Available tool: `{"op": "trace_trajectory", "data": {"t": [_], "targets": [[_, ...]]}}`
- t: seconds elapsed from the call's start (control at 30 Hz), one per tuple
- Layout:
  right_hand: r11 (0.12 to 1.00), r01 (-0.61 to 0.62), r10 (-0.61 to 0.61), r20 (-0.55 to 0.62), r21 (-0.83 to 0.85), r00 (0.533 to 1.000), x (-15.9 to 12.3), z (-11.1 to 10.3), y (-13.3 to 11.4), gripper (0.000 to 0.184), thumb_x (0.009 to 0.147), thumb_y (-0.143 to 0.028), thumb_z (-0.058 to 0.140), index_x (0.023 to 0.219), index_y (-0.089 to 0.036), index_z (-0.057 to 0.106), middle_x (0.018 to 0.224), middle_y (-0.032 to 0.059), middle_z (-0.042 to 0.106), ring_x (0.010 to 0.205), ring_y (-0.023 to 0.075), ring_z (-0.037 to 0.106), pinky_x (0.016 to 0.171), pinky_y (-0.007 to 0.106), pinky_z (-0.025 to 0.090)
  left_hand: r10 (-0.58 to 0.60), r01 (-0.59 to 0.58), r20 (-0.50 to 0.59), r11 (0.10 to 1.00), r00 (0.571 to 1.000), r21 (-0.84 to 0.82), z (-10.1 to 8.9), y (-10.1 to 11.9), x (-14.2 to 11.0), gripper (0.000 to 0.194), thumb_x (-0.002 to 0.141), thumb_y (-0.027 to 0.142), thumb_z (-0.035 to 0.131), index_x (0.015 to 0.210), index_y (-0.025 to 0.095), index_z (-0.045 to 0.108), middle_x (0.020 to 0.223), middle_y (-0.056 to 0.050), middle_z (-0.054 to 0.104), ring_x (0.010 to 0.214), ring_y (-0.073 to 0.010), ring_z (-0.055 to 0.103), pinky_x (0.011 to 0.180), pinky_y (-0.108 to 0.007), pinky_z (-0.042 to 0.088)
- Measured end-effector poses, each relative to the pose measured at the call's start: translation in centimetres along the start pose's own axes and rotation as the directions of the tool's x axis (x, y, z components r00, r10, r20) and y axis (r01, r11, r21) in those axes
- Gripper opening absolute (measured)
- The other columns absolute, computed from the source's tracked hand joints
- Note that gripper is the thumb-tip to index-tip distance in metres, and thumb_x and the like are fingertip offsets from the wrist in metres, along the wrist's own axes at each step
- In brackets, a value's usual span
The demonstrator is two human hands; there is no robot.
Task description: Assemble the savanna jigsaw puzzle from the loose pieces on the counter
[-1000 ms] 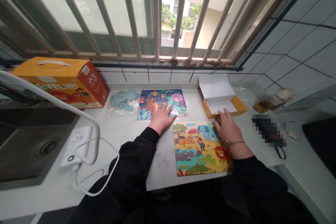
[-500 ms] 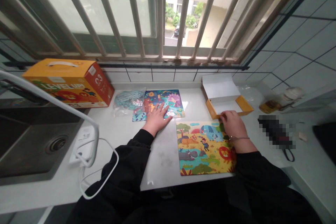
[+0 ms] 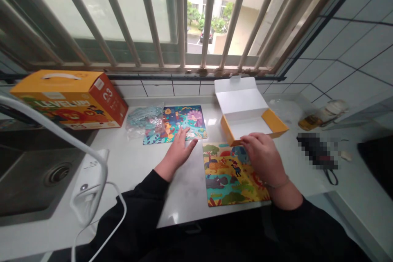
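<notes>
My right hand (image 3: 260, 155) grips the near edge of a small open yellow box (image 3: 249, 117) with a white lid flap, above the top edge of a yellow animal jigsaw puzzle (image 3: 231, 176) lying flat on the white counter. My left hand (image 3: 179, 150) lies flat with its fingers stretched out on the counter, its fingertips on the near edge of a blue jigsaw puzzle (image 3: 179, 123).
A clear bag of puzzle pieces (image 3: 144, 119) lies beside the blue puzzle. A big orange carton (image 3: 70, 98) stands at the back left. A sink (image 3: 37, 172), a white device (image 3: 89, 176) with a cable, a bottle (image 3: 322, 116) and a barred window (image 3: 172, 16) surround the counter.
The small yellow box has moved left and nearer, onto the top edge of the yellow puzzle, with my right hand on it. The blue puzzle has slid left and my left hand has drawn back.
</notes>
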State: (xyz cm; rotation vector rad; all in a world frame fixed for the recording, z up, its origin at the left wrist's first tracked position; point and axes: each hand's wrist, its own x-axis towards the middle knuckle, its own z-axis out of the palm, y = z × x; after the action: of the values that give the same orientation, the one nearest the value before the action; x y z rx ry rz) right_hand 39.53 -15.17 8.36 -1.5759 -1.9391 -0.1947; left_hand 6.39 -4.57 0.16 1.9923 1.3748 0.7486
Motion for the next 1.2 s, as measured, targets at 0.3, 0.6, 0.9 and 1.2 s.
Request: {"op": "trace_trajectory", "data": {"t": [0.3, 0.6, 0.9, 1.2], "targets": [[0.958, 0.175, -0.212, 0.150, 0.226, 0.966, -3.8, 3.3, -11.4, 0.043, 0.112, -0.015, 0.055, 0.150, -0.028, 0.070, 0.143, 0.0144, 0.070, 0.124, 0.0283, 0.069, 0.110, 0.046, 0.063, -0.314, 0.128, -0.063, 0.552, 0.947, -0.824, 0.0, 3.3, -3.7, 0.075, 0.088, 0.044, 0.085, 0.152, 0.025, 0.050, 0.140, -0.013, 0.075, 0.122, -0.0332, 0.077, 0.105, -0.049, 0.065], [0.981, 0.160, -0.194, 0.561, 0.111, 0.804, -11.7, 3.8, -5.0, 0.100, 0.091, -0.067, 0.086, 0.175, -0.034, 0.045, 0.186, 0.0132, 0.035, 0.169, 0.0491, 0.034, 0.134, 0.081, 0.030, -0.539, -0.035, -0.329, 0.483, 0.775, -0.875, -6.0, 0.6, -2.5, 0.041, 0.085, 0.037, 0.082, 0.120, 0.026, 0.065, 0.095, 0.001, 0.064, 0.082, -0.0171, 0.066, 0.070, -0.025, 0.056], [0.996, 0.084, -0.059, 0.637, -0.010, 0.769, -12.7, 3.9, 2.2, 0.105, 0.095, -0.077, 0.075, 0.182, -0.039, 0.029, 0.191, 0.0077, 0.020, 0.176, 0.0428, 0.020, 0.139, 0.074, 0.018, -0.509, -0.015, -0.324, 0.520, 0.797, -0.854, -4.7, 0.0, -3.0, 0.045, 0.087, 0.042, 0.084, 0.126, 0.025, 0.068, 0.106, -0.001, 0.067, 0.092, -0.0176, 0.067, 0.086, -0.028, 0.058], [0.983, 0.184, -0.157, 0.629, 0.023, 0.762, -8.2, 5.4, 7.1, 0.100, 0.098, -0.076, 0.073, 0.180, -0.034, 0.034, 0.190, 0.0114, 0.024, 0.175, 0.0434, 0.021, 0.137, 0.073, 0.022, -0.551, -0.011, -0.237, 0.380, 0.800, -0.925, -4.9, 0.2, -3.4, 0.044, 0.090, 0.043, 0.082, 0.128, 0.024, 0.069, 0.106, -0.003, 0.073, 0.090, -0.0242, 0.071, 0.086, -0.037, 0.063]]}}
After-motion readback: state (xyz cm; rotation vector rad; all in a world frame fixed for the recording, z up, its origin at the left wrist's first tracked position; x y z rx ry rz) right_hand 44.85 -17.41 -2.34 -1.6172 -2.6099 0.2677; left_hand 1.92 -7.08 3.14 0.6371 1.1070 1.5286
